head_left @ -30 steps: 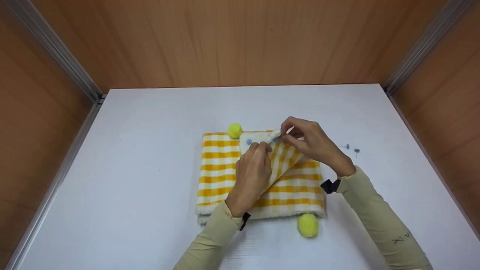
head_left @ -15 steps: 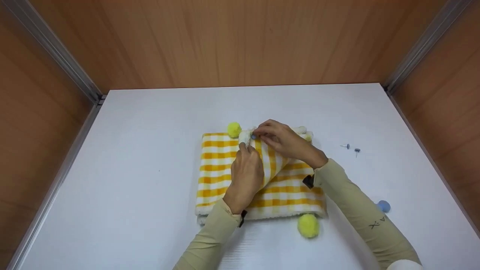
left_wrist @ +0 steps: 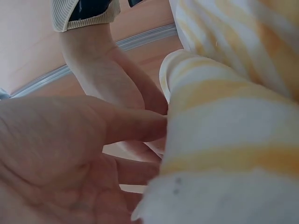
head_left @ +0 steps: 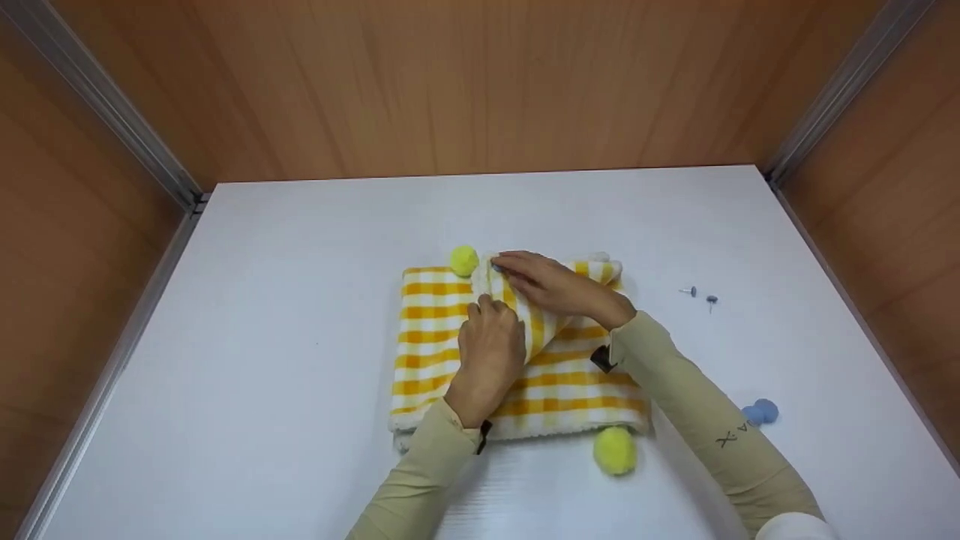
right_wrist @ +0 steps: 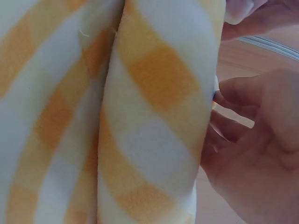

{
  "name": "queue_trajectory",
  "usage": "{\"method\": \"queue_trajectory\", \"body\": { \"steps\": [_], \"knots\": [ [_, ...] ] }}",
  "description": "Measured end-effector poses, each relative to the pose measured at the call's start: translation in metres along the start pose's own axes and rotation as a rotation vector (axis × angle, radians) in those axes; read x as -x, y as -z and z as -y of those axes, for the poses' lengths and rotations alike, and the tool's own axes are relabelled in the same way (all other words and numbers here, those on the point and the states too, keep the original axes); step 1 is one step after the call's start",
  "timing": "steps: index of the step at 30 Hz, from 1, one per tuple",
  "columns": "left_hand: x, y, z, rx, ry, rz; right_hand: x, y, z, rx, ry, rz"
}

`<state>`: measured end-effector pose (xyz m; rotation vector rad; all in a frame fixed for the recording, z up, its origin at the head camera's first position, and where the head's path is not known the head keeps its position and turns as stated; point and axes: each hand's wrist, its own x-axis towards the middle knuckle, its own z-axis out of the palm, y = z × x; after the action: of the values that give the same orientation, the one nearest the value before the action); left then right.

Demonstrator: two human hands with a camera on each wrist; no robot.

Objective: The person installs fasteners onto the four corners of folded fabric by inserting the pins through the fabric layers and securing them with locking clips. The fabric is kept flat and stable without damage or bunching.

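A folded yellow-and-white checked cloth [head_left: 570, 405] with a white underside lies on the table, with fluffy yellow pompoms [head_left: 615, 451] at two corners. Its upper flap is being turned toward the far left. My left hand [head_left: 491, 341] pinches the flap's edge between thumb and fingers; the left wrist view shows the thumb against the fabric. Reaching over the flap, my right hand [head_left: 551, 285] has its fingertips on a blue-headed pin [head_left: 496, 267] at the flap's far edge. The right wrist view shows a sliver of blue by the right thumb, the rest hidden behind fabric.
Two small pins [head_left: 712, 300] with grey-blue heads lie on the white table [head_left: 285, 315] right of the cloth. Blue round discs [head_left: 765, 410] sit beside the right sleeve, and a white rounded thing [head_left: 795, 526] shows at the bottom edge. Wooden panels [head_left: 480, 90] enclose the table.
My right hand has moved left across the cloth with the blue-headed pin, and its fingers now lie flatter. The flap has folded over leftward. My left hand has shifted slightly left and nearer.
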<state>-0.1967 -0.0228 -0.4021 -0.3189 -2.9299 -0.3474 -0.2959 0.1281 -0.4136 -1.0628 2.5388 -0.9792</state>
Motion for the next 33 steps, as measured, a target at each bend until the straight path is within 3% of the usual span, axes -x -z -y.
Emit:
{"method": "queue_trajectory", "body": {
  "steps": [9,17,23,26,33],
  "knots": [
    [0.002,-0.003,-0.004,0.023,-0.079,-0.191,0.012,0.004,-0.002,-0.025,0.04,-0.064],
    [0.005,-0.006,-0.017,0.065,-0.173,-0.245,0.035,0.008,-0.003,-0.112,0.055,-0.155],
    [0.008,-0.011,-0.024,0.133,-0.255,-0.327,0.053,0.008,-0.001,-0.141,0.062,-0.206],
    [0.012,-0.013,-0.029,0.181,-0.303,-0.323,0.065,0.008,0.0,-0.126,0.074,-0.226],
    [0.024,-0.022,-0.047,0.294,-0.399,-0.244,0.107,0.01,0.0,-0.095,0.065,-0.314]
  ]
}}
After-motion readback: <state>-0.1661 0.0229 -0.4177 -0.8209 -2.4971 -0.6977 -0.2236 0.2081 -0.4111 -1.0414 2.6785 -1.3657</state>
